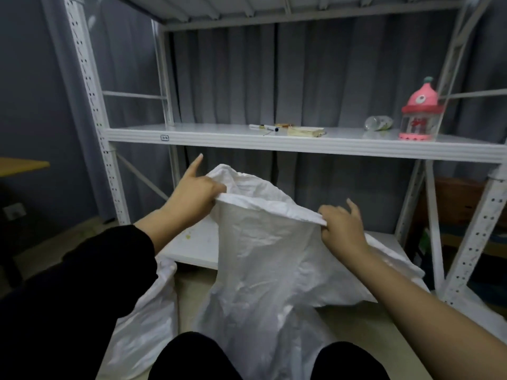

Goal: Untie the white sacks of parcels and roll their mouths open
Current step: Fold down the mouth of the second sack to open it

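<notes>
The white sack point(260, 259) stood on the floor straight ahead of me, between my knees and the white rack point(274, 144), with its mouth upward. The mouth's near rim point(269, 208) ran taut from left to right, slightly lower on the right, with one hand at each end. My left hand point(196, 192) pinched the left end, forefinger sticking up free. My right hand point(341, 229) gripped the right end, fingers curled over the edge. I judged the roll should go outward and down.
</notes>
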